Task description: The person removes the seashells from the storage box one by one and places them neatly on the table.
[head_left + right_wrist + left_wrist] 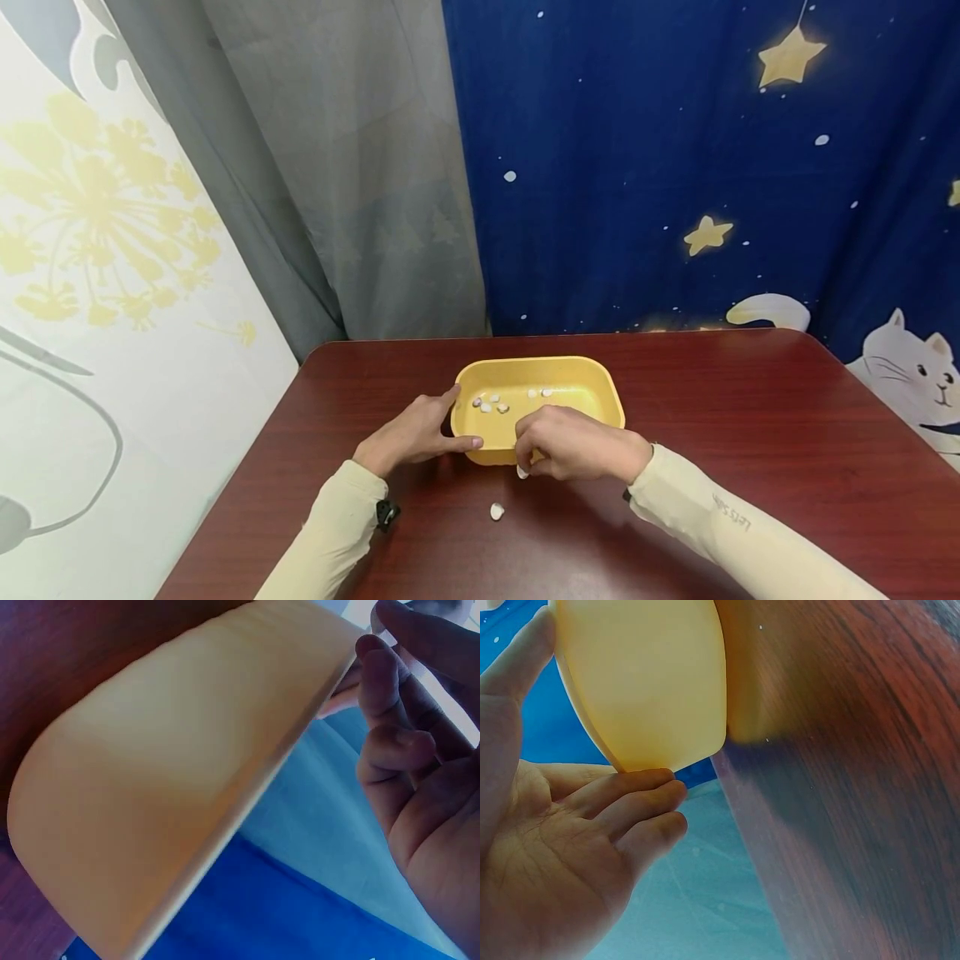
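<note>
A yellow plastic tray stands on the table, with several small whitish shells scattered on its floor. At the tray's left end my left hand is spread round the corner, thumb on the front rim and fingers along the side wall. In the left wrist view its fingertips touch the yellow wall. My right hand is over the front rim, pinching a small white shell between thumb and finger just outside the tray. Another small white shell lies on the table in front.
The dark reddish-brown table extends to both sides of the tray. Behind it hang a grey curtain and a blue curtain with stars. A white patterned panel slants along the left side.
</note>
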Motion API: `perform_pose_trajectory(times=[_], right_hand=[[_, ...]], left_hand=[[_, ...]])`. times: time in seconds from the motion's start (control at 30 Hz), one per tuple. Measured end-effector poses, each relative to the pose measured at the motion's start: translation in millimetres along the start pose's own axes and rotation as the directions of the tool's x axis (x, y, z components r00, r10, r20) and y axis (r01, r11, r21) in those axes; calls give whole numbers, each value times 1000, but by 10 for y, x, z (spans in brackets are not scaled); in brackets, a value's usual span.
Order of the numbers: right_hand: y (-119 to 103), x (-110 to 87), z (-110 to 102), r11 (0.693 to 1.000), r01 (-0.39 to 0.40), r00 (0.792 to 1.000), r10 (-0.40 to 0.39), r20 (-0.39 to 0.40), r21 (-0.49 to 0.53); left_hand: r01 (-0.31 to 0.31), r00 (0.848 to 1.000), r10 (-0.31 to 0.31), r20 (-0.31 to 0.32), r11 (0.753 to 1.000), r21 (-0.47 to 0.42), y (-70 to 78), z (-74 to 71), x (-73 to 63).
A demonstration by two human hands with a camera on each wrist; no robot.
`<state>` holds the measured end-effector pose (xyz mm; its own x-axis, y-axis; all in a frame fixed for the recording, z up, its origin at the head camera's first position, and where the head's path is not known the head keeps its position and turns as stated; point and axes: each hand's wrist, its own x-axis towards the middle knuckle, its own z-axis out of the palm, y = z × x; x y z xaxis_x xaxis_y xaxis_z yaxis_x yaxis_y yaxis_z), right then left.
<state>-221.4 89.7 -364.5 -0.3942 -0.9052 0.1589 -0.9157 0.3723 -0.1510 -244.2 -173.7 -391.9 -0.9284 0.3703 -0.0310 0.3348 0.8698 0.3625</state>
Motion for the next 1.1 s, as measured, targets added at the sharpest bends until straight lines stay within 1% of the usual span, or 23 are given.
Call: perform_pose_trajectory(times=[0.3,0.5,0.7,0.87,1.1], right_hand=[[-45,3,99,1000,-8,1000,8,20,-23],[-76,7,144,999,13,1000,-12,16,-45],[-126,18,204,994,21,1000,-20,13,-106],[-168,29,240,990,21,999,-17,28,-138],[-207,36,301,985,23,999,-15,45,-168]], left_hand=[[-1,1000,1,-3,1000,-1,3,6,-1],[-9,1000,9,-9,1000,-5,6,9,-4],[13,1000,-13,0,1000,-13,9,13,0],[23,1000,-23,0,1000,-9,9,16,1],[3,1000,-3,-6,1000,-7,14,5,-7]])
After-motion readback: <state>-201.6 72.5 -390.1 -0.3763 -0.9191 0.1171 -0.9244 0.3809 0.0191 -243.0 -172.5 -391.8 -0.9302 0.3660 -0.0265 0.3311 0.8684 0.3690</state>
